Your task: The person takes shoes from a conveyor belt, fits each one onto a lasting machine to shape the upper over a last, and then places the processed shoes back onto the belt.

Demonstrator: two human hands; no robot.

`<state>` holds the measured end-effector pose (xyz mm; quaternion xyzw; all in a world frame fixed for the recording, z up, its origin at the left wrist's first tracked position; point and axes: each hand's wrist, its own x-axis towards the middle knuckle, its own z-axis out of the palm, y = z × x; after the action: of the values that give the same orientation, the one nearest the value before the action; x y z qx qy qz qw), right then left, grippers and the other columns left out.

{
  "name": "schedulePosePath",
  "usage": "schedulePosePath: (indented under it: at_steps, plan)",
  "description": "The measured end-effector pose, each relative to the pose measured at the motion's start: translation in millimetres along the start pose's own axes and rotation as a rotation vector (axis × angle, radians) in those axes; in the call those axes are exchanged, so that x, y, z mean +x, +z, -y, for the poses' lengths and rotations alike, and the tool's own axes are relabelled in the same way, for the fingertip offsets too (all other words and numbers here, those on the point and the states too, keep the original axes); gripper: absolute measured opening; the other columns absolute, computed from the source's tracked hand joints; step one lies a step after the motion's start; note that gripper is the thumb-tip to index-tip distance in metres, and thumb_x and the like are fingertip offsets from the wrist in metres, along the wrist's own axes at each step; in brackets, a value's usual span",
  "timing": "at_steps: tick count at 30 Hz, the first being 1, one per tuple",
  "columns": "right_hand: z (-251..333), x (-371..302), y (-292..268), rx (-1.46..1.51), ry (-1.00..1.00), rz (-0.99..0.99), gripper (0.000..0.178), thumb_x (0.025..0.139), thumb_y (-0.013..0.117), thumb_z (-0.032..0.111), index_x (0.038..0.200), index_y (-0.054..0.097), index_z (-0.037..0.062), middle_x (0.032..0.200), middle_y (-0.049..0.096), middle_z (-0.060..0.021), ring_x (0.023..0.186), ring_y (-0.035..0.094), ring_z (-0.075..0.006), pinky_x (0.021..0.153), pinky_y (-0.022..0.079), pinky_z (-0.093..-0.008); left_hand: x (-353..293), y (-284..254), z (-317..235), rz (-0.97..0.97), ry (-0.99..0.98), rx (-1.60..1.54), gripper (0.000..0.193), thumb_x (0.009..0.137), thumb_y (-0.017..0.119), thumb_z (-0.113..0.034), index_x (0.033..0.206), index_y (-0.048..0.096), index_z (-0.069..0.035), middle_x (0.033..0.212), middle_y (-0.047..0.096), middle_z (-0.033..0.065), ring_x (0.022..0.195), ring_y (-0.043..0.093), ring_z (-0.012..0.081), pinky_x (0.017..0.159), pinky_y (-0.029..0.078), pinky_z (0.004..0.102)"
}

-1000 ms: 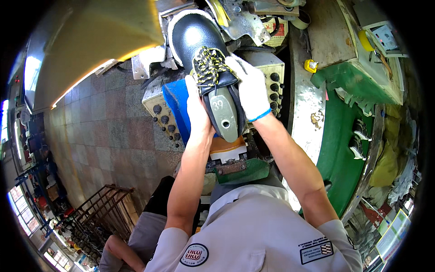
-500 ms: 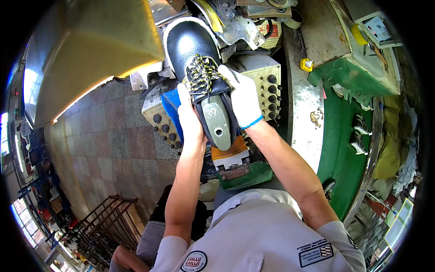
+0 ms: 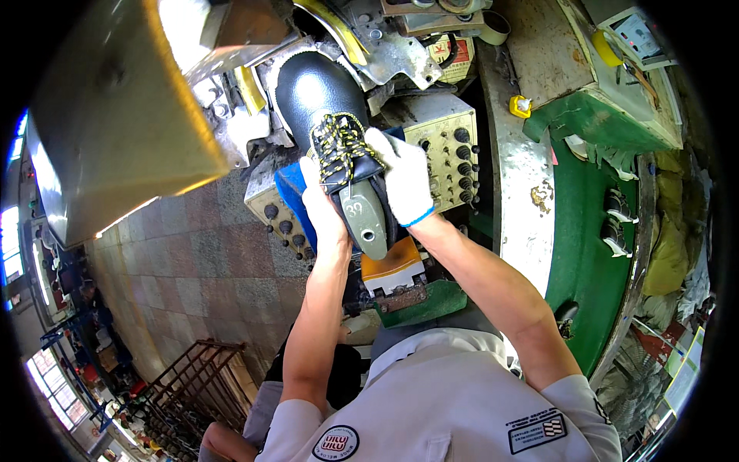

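A black leather shoe [image 3: 319, 92] with black-and-yellow laces is held between my two hands, its toe pointing away from me into the metal parts of a machine. A grey-green shoe last [image 3: 363, 219] fills it and shows at the open heel end. My left hand [image 3: 325, 212] grips the shoe's left side. On the right side my right hand [image 3: 406, 179], in a white glove with a blue cuff, closes around the shoe near the laces. Just below the heel is an orange-brown pad [image 3: 391, 258] on a metal block. The fingers under the shoe are hidden.
Control boxes with black knobs flank the shoe, the right one [image 3: 450, 146] more visible. A large metal hood [image 3: 115, 115] hangs at upper left. Rightward runs a green conveyor belt [image 3: 577, 262] carrying several dark shoes. At lower left are a rusty rack [image 3: 196, 377] and another person's arm [image 3: 223, 440].
In the picture, the shoe's toe and both hands sit slightly lower and to the left. The surroundings have shifted too, with more metal machine parts showing left of the toe. Both hands keep their hold.
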<state>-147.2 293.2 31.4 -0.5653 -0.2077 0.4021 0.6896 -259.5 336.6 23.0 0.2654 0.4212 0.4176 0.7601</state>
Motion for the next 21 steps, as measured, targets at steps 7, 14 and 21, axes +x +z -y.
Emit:
schedulePosePath:
  at_steps: [7,14,21]
  plan:
    - [2.4,2.6,-1.7,-0.025,0.009,0.024,0.032,0.103,0.063,0.024,0.117,0.071,-0.0041,0.1,0.074,-0.0057,0.09,0.062,-0.0091,0.081,0.052,-0.0278,6.6,-5.0,4.2,0.02,0.023,-0.057,0.053,0.11,0.038,-0.048,0.129,0.061,-0.003,0.117,0.069,0.0066,0.101,0.066,0.0168,0.093,0.053,0.0332]
    - [-2.1,5.8,-1.3,-0.001,-0.031,0.011,0.035,0.101,0.065,0.025,0.114,0.072,-0.007,0.095,0.073,-0.0044,0.086,0.062,-0.0084,0.078,0.051,-0.0267,8.9,-6.7,4.5,0.076,0.036,-0.063,0.054,0.111,0.038,-0.048,0.127,0.062,-0.003,0.115,0.069,0.0066,0.101,0.065,0.0167,0.093,0.052,0.0338]
    - [7.7,3.8,-4.3,-0.066,-0.027,0.035,0.034,0.102,0.064,0.026,0.114,0.072,-0.0041,0.098,0.075,-0.0059,0.089,0.063,-0.0095,0.08,0.052,-0.0283,-0.6,1.1,-1.2,0.047,0.02,-0.014,0.055,0.107,0.041,-0.056,0.13,0.059,-0.009,0.115,0.066,0.0064,0.104,0.064,0.0197,0.093,0.053,0.0361]
